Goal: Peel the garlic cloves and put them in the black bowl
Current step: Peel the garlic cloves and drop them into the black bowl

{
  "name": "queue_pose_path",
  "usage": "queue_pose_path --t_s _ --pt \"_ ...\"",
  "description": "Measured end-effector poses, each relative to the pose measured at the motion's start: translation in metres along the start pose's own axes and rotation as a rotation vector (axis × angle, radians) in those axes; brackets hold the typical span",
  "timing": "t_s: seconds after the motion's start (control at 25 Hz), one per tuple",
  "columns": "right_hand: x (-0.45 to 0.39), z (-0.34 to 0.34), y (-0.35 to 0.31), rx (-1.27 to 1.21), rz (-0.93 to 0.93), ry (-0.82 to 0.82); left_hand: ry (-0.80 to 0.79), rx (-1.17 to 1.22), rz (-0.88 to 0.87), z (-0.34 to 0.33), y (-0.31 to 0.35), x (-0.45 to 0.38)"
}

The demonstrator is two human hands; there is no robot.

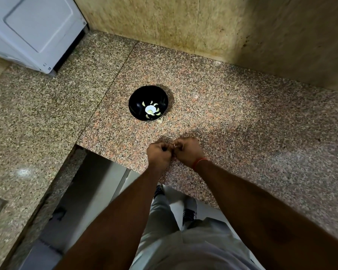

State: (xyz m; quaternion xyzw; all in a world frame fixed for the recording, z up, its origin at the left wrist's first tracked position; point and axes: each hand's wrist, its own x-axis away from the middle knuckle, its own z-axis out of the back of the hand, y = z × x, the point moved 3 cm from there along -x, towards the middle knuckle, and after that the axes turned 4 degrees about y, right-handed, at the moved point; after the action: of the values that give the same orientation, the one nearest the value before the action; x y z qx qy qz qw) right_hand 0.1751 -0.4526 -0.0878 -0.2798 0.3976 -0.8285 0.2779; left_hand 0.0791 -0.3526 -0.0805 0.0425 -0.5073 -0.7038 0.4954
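The black bowl (137, 103) stands on the granite counter and holds several peeled garlic cloves (151, 112) around a bright glare spot at its bottom. Below the bowl, near the counter's front edge, my left hand (159, 153) and my right hand (188, 151) are pressed together with fingers curled. Between their fingertips a small garlic clove (174, 146) shows only as a pale sliver, pinched from both sides. A scrap of garlic skin (159, 120) lies on the counter at the bowl's near rim.
The speckled granite counter (242, 117) runs in an L shape with a front edge just under my hands. A white appliance (33, 30) stands at the back left. Tiled wall (183, 22) closes the back and right.
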Motion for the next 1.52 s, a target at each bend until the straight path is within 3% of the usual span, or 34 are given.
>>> queue_pose_path --t_s 0.12,0.28,0.56,0.68,0.92,1.28,1.52 --pt "-0.004 -0.003 0.008 -0.041 -0.037 0.024 0.001 -0.086 -0.030 -0.002 0.005 0.003" --pt "-0.006 -0.001 0.015 -0.165 -0.111 0.018 0.013 -0.032 -0.001 -0.001 0.007 0.003" --pt "-0.001 -0.002 0.014 -0.340 -0.283 0.184 -0.044 -0.147 -0.170 -0.003 0.027 0.005" --pt "0.002 -0.005 0.018 -0.392 -0.321 0.169 -0.067 -0.252 -0.252 -0.003 0.031 0.006" --pt "0.008 -0.005 0.010 -0.424 -0.376 0.160 -0.035 -0.257 -0.220 0.003 0.030 0.010" --pt "0.002 -0.001 -0.002 -0.336 -0.438 0.252 0.061 -0.337 -0.323 0.002 0.037 0.019" --pt "-0.012 0.005 -0.005 -0.402 -0.445 0.188 0.031 -0.429 -0.337 0.015 0.033 0.012"
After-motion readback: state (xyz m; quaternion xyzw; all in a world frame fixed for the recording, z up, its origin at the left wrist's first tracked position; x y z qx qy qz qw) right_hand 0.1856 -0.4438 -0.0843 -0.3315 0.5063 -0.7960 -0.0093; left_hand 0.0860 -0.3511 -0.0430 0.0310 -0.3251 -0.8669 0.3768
